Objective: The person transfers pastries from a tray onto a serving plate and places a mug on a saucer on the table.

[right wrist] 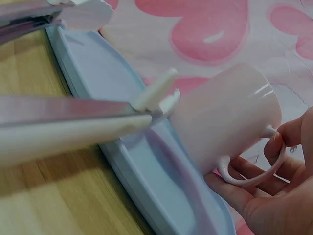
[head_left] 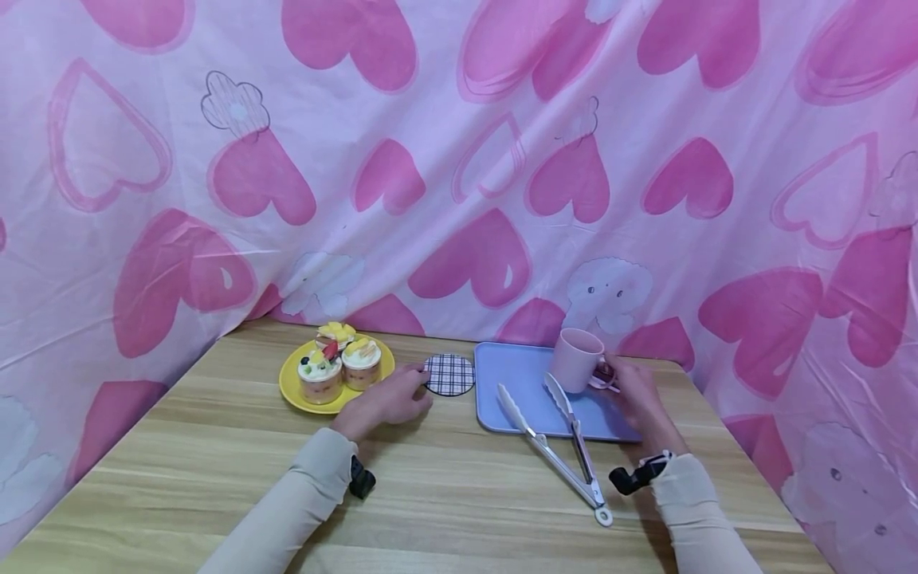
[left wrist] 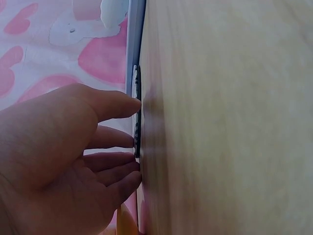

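My right hand (head_left: 634, 391) grips the handle of a pale pink mug (head_left: 577, 359), thumb on top and fingers beneath it. Upright in the head view, the mug overlaps the right part of a blue tray (head_left: 495, 406). Beside the tray's left edge lies a round checked coaster (head_left: 450, 375). My left hand (head_left: 390, 399) reaches to this coaster's left side, its thumb and fairly straight fingers at the rim. Seen edge-on in the left wrist view, the coaster (left wrist: 137, 127) lies flat on the table behind the thumb.
Metal tongs (head_left: 574, 478) with white tips lie spread across the tray's front edge, their hinge end on the wooden table (head_left: 445, 502). Left of my left hand, a yellow plate (head_left: 290, 391) holds three dessert cups (head_left: 320, 379). A heart-print cloth (head_left: 466, 263) hangs behind the table.
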Tool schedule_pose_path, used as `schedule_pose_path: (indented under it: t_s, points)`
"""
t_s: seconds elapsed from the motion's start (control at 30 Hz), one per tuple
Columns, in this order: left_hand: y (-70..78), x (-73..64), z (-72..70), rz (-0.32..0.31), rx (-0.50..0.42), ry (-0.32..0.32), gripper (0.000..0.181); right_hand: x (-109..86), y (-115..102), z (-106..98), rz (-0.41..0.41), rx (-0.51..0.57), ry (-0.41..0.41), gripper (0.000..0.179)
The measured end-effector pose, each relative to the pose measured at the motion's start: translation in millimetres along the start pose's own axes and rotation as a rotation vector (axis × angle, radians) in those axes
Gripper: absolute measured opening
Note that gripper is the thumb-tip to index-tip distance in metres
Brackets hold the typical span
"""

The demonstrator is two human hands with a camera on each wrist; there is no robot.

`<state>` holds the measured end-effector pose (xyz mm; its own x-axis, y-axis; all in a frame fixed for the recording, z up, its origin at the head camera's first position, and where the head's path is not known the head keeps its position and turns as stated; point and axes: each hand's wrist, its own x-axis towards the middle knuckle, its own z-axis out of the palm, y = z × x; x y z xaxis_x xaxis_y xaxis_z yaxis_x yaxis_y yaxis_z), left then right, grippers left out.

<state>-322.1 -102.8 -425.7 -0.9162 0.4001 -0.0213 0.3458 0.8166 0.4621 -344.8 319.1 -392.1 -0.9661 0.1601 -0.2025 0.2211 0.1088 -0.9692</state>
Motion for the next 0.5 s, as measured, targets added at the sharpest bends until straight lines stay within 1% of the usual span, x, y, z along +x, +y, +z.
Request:
schedule_pose_path:
  t_s: [0.03,0.07,0.13,0.2,0.23,0.3,0.43,0.5]
  points:
    - [0.2,-0.2,-0.1,-0.002,0.001,-0.001,0.054,4.4,6.3,-1.6,-0.033,0.029,-0.008,0.055]
    - [0.3,-0.4,-0.3,-0.004,0.002,-0.003,0.054,5.4,7.7,-1.4,-0.044,0.045,-0.003,0.051]
    - [0.3,-1.1,-0.5,-0.005,-0.001,-0.007,0.055,5.0,5.2,2.2,-0.035,0.068,0.019,0.046]
    - [0.6,-1.5,-0.5,-0.006,-0.005,-0.011,0.056,1.8,4.2,3.2,-0.047,0.099,0.025,0.041]
    - [0.5,-1.5,-0.3,-0.007,-0.007,-0.013,0.056,2.3,4.7,3.6,-0.053,0.116,0.031,0.040]
    - [0.3,-1.4,0.0,-0.008,-0.008,-0.012,0.057,11.0,10.0,2.6,-0.042,0.116,0.064,0.045]
    - [0.0,-1.0,0.1,-0.011,0.000,-0.014,0.057,9.4,4.8,1.6,-0.045,0.177,0.086,0.040]
    - [0.0,-1.3,-0.6,-0.008,0.000,-0.011,0.057,8.0,1.4,1.8,-0.047,0.196,0.091,0.042]
